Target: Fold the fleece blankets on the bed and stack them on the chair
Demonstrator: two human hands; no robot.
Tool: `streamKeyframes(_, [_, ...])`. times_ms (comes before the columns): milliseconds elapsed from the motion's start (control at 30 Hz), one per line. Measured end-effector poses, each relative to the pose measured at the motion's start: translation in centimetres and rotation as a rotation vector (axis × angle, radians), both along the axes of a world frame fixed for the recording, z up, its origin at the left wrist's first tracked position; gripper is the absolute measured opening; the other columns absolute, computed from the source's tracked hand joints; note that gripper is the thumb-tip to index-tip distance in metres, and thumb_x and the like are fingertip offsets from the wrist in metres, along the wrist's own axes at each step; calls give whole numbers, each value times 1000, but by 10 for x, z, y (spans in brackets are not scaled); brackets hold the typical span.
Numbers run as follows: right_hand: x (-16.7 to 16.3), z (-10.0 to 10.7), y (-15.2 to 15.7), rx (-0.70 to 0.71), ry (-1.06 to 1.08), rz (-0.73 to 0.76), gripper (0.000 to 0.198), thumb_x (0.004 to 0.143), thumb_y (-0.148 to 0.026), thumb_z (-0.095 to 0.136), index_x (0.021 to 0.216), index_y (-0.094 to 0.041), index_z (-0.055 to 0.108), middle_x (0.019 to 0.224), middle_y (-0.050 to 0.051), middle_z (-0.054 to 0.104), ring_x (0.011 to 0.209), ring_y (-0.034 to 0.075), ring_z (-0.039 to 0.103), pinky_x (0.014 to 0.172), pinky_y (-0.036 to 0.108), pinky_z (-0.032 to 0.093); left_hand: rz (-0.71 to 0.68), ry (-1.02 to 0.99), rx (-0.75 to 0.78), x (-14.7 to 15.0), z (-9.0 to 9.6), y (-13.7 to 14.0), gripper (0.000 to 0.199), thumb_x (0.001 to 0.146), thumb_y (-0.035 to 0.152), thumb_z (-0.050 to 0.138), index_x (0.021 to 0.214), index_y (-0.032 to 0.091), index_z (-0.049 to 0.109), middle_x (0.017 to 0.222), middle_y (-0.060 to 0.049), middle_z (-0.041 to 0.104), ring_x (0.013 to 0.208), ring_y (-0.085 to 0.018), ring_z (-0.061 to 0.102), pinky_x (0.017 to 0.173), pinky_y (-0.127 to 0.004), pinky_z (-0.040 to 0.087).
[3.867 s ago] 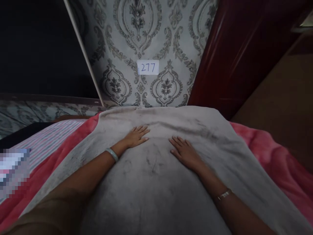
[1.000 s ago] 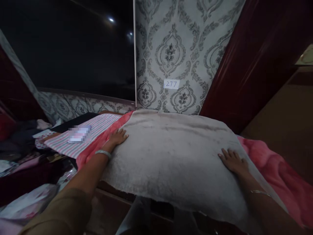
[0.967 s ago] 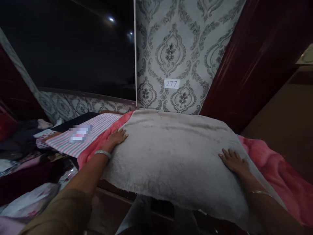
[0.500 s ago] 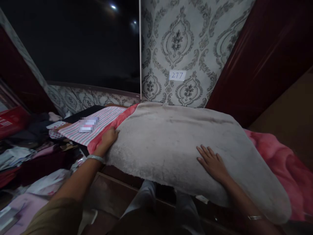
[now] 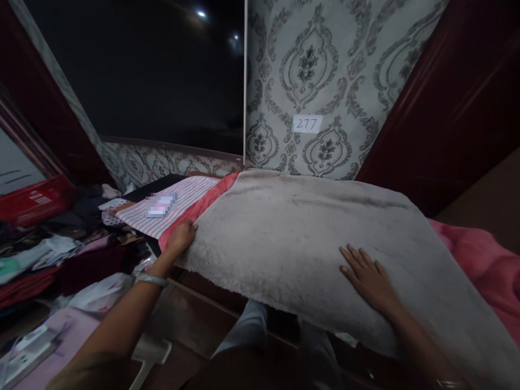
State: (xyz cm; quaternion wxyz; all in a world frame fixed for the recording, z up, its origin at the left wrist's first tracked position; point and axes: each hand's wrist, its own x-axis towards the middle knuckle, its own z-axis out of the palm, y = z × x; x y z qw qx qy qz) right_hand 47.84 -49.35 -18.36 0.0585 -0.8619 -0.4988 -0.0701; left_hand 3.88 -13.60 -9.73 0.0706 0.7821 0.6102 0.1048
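A grey plush cloth (image 5: 284, 233) lies spread out in front of me, its ragged near edge hanging toward my legs. At its left edge, my left hand (image 5: 181, 238) is closed on the cloth, with fingers curled and partly hidden. My right hand (image 5: 368, 276) rests flat on the cloth, right of its middle, fingers spread. Under the cloth's left side shows a red plush blanket (image 5: 199, 208). More red plush fabric (image 5: 483, 260) bulges out past its right edge. Left of it lies a striped cloth (image 5: 184, 192) with a blurred-out item (image 5: 161, 205) on top.
A large dark television screen (image 5: 142, 70) and a paper marked 277 (image 5: 307, 123) are at the patterned wall. On the left are heaped clothes (image 5: 87, 265), a red bag (image 5: 34, 200) and a white power strip (image 5: 30, 352). Below, a white-edged object (image 5: 152, 349) stands near my legs.
The view has turned slightly left, so everything sits further right in the picture. My hands keep nearly the same places on the grey cloth.
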Motion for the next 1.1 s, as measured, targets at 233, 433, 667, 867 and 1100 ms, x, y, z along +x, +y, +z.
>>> streamKeyframes(233, [-1,24,19,-123,103,-24,63,99,-53,31,157,-31,36,166,4,27,153,31,24,119,57,26,-187,110,209,47,25,11,50,93,31,41,135,8,57,136,-22,61,124,-35,59,100,-42,47])
streamKeyframes(433, [-17,83,72,-104,206,88,60,102,-44,36,157,-22,37,164,14,31,151,29,29,120,53,24,-600,194,107,193,41,22,69,97,42,39,156,7,32,163,-20,32,150,-33,31,121,-47,27])
streamKeyframes(667, [-4,81,122,-84,180,178,62,103,-49,35,159,-24,32,166,10,22,153,34,21,119,58,24,-731,224,26,273,13,14,65,98,50,33,156,21,36,165,-16,27,153,-33,25,118,-64,21])
streamKeyframes(867, [60,52,113,-102,139,103,62,103,-52,25,160,-30,28,168,4,20,154,27,19,122,56,19,-610,244,22,252,3,63,63,100,53,28,158,29,31,168,-5,20,155,-29,16,121,-63,10])
streamKeyframes(1100, [155,24,63,-3,19,-309,63,100,-51,27,157,-28,36,166,5,28,152,32,24,119,60,22,-291,240,64,223,5,117,67,100,50,20,159,20,29,169,-9,16,155,-38,13,118,-70,11])
